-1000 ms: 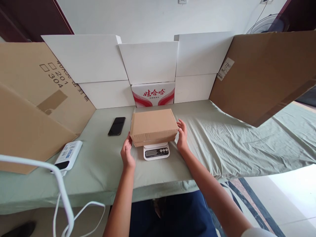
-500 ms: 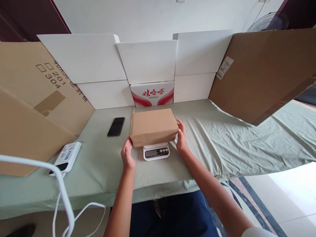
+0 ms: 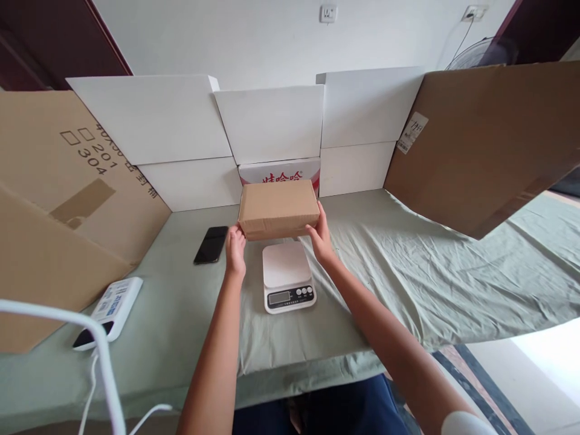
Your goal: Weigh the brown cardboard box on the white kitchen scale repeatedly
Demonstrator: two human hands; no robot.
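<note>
A closed brown cardboard box (image 3: 278, 208) is held between both hands, behind a white kitchen scale (image 3: 287, 277) and off its platform. My left hand (image 3: 235, 248) grips the box's lower left corner. My right hand (image 3: 320, 237) grips its lower right corner. The scale's white platform is bare, with its display and buttons facing me.
A black phone (image 3: 211, 244) lies left of the scale on the green cloth (image 3: 408, 278). A white device (image 3: 113, 305) and cable sit at the near left. White cartons (image 3: 267, 124) and a red-printed box (image 3: 280, 174) stand behind; brown cardboard sheets (image 3: 484, 139) lean on both sides.
Both hands have lifted the cardboard box off the scale and moved it back, away from me. The scale's platform is now uncovered.
</note>
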